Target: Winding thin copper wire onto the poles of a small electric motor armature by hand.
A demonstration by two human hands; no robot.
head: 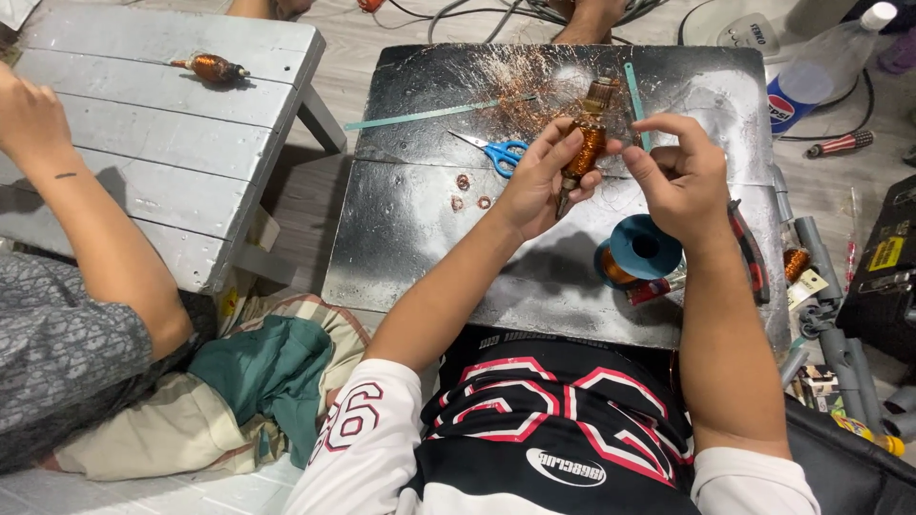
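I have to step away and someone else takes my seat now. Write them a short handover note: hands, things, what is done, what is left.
Left hand grips the copper-wound motor armature upright over the metal work sheet.
Right hand pinches at its side; any wire there is too fine to see.
Blue wire spool sits under the right wrist; blue-handled scissors and small copper rings lie left of the armature.
Done: copper windings cover the core.
Left: cannot tell how much winding remains.

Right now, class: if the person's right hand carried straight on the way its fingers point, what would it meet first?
The right hand points left, fingertips pinched beside the copper-wound armature in the left hand. It would probably meet that armature first; depth is hard to judge.
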